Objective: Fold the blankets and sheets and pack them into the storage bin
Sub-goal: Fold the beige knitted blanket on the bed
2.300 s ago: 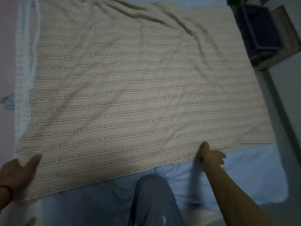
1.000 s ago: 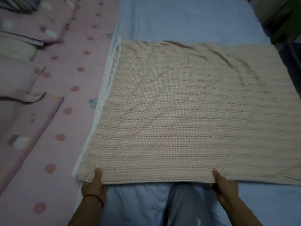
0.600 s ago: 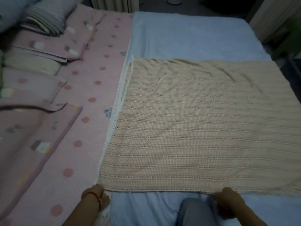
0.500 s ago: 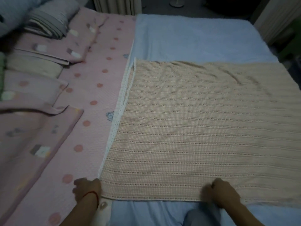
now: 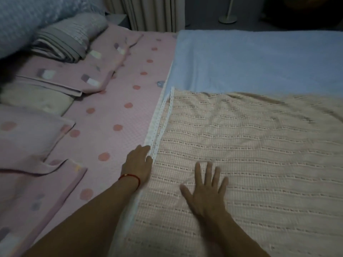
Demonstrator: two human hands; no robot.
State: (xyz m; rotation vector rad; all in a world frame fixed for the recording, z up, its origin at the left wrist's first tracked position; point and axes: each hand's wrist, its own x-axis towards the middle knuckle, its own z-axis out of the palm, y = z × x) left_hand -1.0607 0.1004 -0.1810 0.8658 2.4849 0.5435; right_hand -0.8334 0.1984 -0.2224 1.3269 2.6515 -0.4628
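While the beige sheet [image 5: 250, 154] lies flat on the blue cover [image 5: 259, 60], the right hand [image 5: 206, 190] rests spread and empty on it, and the left hand [image 5: 139, 162] lies at its lace edge [image 5: 157, 123], fingers curled against the trim; whether it pinches, I cannot tell. The sheet looks thin, limp and light, so it is best taken at that edge, just beyond the left fingers. No bin is in view.
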